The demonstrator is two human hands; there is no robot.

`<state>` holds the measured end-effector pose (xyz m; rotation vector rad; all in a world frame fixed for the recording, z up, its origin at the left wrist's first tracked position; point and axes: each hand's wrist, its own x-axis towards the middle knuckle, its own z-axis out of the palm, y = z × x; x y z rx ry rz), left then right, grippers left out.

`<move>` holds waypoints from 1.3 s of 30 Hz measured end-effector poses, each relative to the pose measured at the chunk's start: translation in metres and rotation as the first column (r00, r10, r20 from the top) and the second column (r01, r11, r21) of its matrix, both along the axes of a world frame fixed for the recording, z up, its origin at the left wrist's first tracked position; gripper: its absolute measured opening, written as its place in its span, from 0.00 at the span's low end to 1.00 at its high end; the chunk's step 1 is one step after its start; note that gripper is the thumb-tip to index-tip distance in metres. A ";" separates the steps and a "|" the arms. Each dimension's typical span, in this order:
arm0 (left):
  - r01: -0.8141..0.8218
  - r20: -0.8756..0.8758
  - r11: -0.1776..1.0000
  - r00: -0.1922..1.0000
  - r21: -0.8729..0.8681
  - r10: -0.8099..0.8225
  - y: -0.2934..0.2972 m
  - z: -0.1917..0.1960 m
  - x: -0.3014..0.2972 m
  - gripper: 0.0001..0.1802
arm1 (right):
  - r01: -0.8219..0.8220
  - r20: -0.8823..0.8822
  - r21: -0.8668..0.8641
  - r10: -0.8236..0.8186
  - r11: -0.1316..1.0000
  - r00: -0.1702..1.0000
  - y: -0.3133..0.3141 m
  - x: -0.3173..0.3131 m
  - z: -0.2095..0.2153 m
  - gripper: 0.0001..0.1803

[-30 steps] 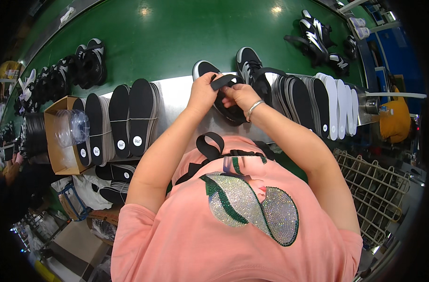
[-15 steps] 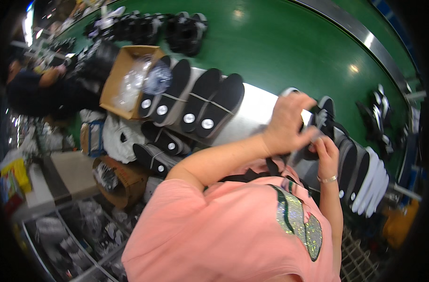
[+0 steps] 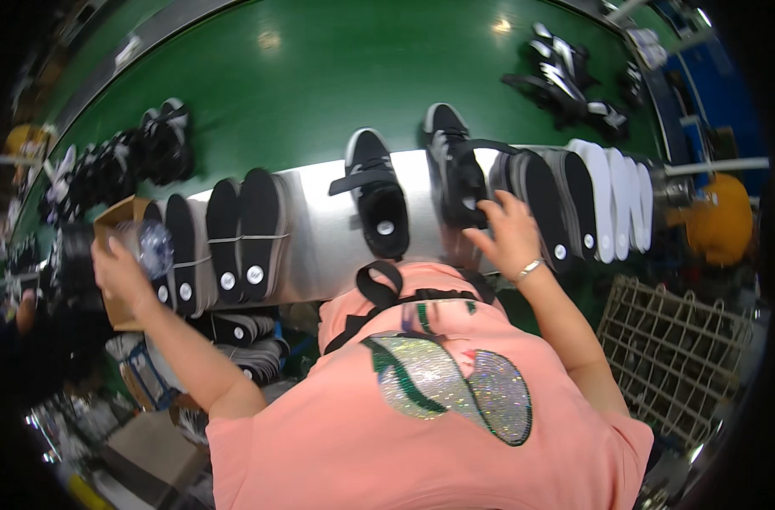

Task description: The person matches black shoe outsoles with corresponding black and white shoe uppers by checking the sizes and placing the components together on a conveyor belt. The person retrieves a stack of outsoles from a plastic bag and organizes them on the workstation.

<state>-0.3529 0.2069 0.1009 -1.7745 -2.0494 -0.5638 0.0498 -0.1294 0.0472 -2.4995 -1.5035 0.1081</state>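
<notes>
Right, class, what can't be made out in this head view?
Head view:
1. Whether the left hand grips anything at the cardboard box: motion blur.
2. Whether the right hand touches the nearest shoe: motion blur.
3. What the yellow thing, lower left, is: the dark rim cuts it off.

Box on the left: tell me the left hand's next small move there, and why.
Probably close the left hand on a piece of clear plastic: the hand is at the box, the plastic lies close beside it, and no piece shows lifted clear, though blur hides the fingertips. The right hand, fingers spread, is by the right shoe's heel.
</notes>
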 end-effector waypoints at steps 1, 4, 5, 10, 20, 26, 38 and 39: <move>-0.066 -0.131 0.981 0.987 0.184 0.091 0.006 -0.017 0.003 0.27 | 0.012 -0.057 -0.008 -0.012 1.000 0.998 -0.002 -0.002 -0.012 0.14; 0.455 0.061 0.809 0.858 0.373 -0.511 -0.025 -0.002 0.097 0.25 | 0.055 -0.159 0.011 -0.052 0.998 0.986 0.000 -0.003 -0.032 0.13; 0.556 0.305 0.765 0.704 0.325 -0.641 -0.050 0.006 0.140 0.22 | 0.044 -0.177 -0.013 -0.046 0.999 0.983 0.001 -0.003 -0.032 0.13; 1.000 0.854 -0.014 -0.005 -0.003 -0.521 -0.146 -0.036 0.278 0.35 | -0.050 -0.106 0.000 0.050 0.999 0.993 -0.007 0.009 -0.004 0.20; 0.994 0.579 -0.056 0.006 -0.090 -0.815 -0.182 -0.092 0.353 0.24 | 0.613 0.172 -0.112 -0.592 0.782 0.787 -0.090 0.115 -0.004 0.22; 0.980 0.697 0.029 0.162 -0.199 -0.699 -0.173 -0.080 0.348 0.13 | 0.597 0.213 -0.086 -0.570 0.798 0.793 -0.097 0.117 0.013 0.19; 0.943 0.816 0.015 0.294 -0.331 -0.498 -0.170 -0.085 0.354 0.12 | -0.014 -0.496 -0.359 -0.179 0.933 0.850 0.027 0.028 0.013 0.13; 0.943 0.815 0.031 0.302 -0.330 -0.495 -0.171 -0.087 0.355 0.12 | -0.020 -0.294 -0.365 -0.095 0.931 0.951 0.036 0.015 0.002 0.13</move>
